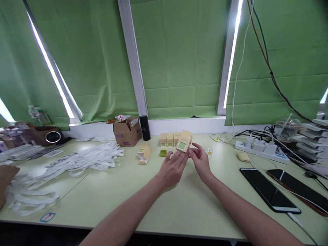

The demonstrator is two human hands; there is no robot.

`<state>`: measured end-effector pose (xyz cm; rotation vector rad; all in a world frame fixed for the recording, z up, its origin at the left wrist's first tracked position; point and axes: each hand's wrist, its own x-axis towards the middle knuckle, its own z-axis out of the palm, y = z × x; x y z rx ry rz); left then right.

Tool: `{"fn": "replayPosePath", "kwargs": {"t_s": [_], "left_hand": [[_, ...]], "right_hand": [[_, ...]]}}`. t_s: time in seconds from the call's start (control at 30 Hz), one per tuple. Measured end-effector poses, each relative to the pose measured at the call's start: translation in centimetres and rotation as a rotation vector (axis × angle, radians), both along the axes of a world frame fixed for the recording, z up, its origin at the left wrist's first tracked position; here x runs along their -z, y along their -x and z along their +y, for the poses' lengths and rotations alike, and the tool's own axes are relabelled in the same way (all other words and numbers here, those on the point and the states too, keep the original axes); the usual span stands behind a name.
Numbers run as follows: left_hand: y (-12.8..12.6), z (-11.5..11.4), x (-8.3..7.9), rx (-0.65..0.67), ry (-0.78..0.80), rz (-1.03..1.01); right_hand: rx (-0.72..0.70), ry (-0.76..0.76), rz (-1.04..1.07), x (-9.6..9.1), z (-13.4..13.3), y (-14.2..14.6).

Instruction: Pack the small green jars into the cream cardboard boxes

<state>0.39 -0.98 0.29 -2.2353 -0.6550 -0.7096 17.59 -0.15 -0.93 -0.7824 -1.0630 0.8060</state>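
My left hand (172, 168) holds a small kraft-paper box (183, 142) with a green square on its front. The box is tilted, and its top flap stands up. At its lower right side, my right hand (202, 163) has its thumb and fingers bent against the edge. Several similar boxes (169, 140) stand in a row just behind. Left of my hands lies another kraft box (144, 153) on its side, its flaps open. Between it and the held box sits a small green square container (163, 153). A clear little container (208, 150) is beyond my right hand.
White straps (87, 159) are heaped on the left, near another person's hand (7, 181). A brown carton (127, 131) and black cylinder (145, 127) stand at the back. Two phones (269, 189), cables and a power strip (261, 150) occupy the right.
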Motion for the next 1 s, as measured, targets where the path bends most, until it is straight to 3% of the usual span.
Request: {"fn": "replayPosePath", "kwargs": {"t_s": [0.37,0.57,0.77,1.0], "left_hand": [[-0.3,-0.7,-0.5,0.057,0.011,0.026],[0.1,-0.7,-0.4,0.134,0.074,-0.246],[1.0,0.7,-0.4,0.070,0.240,-0.610],[1.5,1.9,-0.1,0.117,0.448,-0.629]], "right_hand": [[-0.052,0.015,0.055,-0.2,0.0,0.3],[-0.053,-0.029,0.039,-0.2,-0.2,0.1],[-0.062,-0.102,-0.065,-0.2,-0.7,0.2],[0.019,-0.229,-0.325,-0.2,-1.7,0.2]]}}
